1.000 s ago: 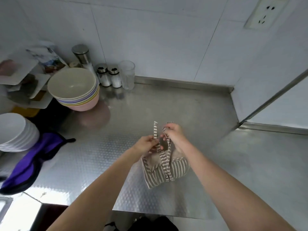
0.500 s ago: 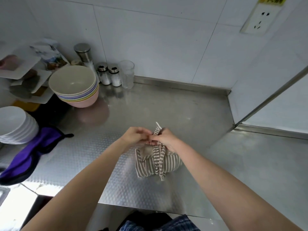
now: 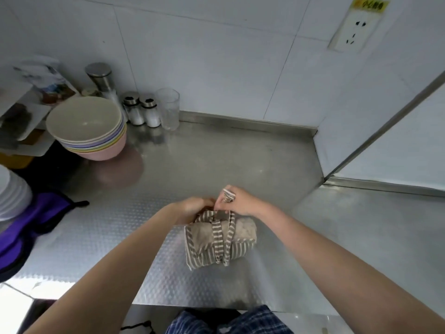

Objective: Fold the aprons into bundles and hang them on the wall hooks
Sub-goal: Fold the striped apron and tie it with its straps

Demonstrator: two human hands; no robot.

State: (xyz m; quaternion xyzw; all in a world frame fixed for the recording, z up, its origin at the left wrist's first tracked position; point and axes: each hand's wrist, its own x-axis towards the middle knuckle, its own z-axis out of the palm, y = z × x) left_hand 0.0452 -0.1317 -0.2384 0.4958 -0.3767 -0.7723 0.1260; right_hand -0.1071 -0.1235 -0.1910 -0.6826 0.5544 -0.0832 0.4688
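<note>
Tying off the striped apron bundle on the steel counter: I see my left hand pinching the knot, my right hand gripping the strap end; next I'd judge cinch tight, then find a hook
</note>
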